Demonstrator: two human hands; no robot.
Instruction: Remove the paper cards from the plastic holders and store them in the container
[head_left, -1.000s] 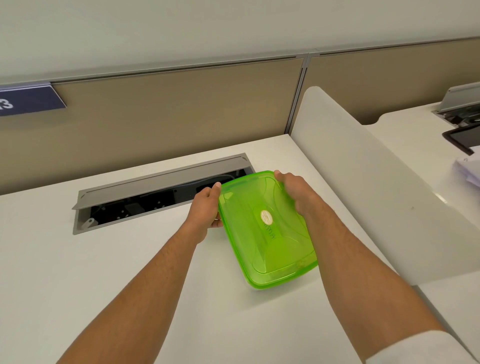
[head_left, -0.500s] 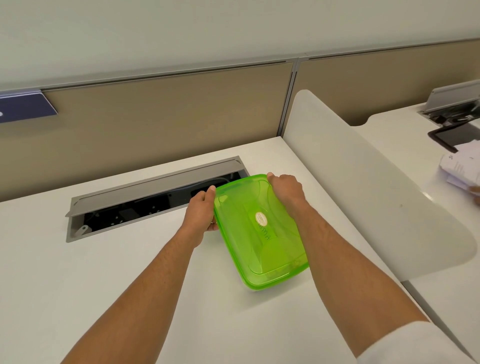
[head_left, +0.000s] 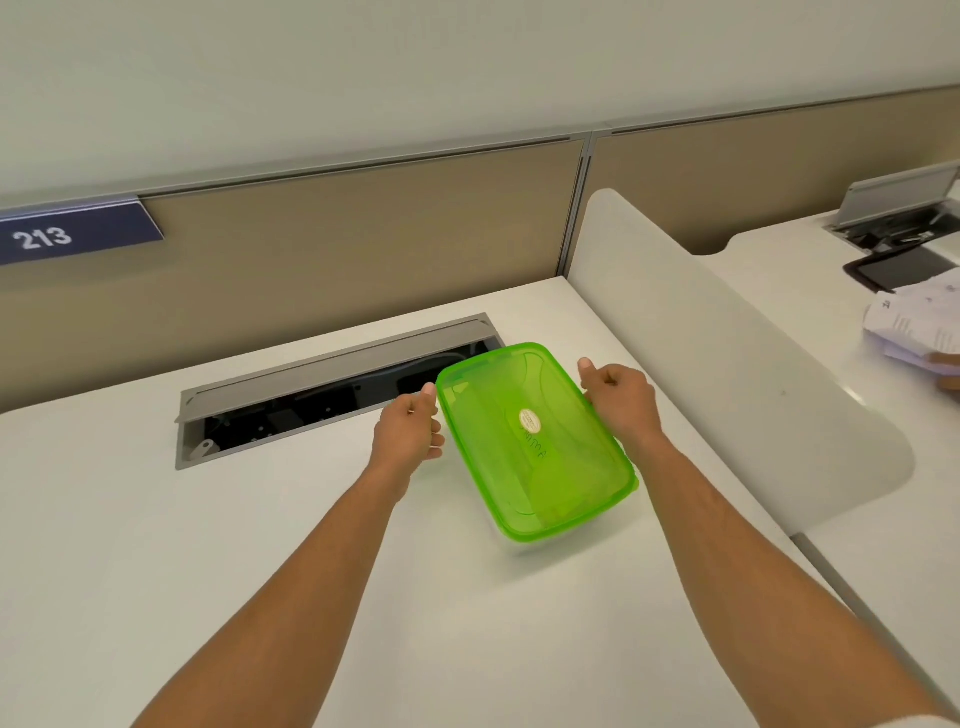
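A translucent green plastic container (head_left: 535, 441) with its lid on lies on the white desk (head_left: 156, 519), a white oval sticker at its centre. My left hand (head_left: 408, 431) grips its far left edge with thumb on top. My right hand (head_left: 621, 402) holds the far right edge, thumb up. What is inside the container is hard to make out through the lid. No plastic holders show on this desk.
An open grey cable hatch (head_left: 332, 384) sits just behind the container. A white divider panel (head_left: 727, 353) rises on the right. Beyond it, on the neighbouring desk, another person's hand (head_left: 948, 371) holds loose papers (head_left: 919, 322). A blue sign reading 213 (head_left: 72, 236) hangs at left.
Both hands keep hold of the container, which has stayed put on the desk. My right thumb has lifted off the lid. The view has shifted, bringing the sign and the papers into sight.
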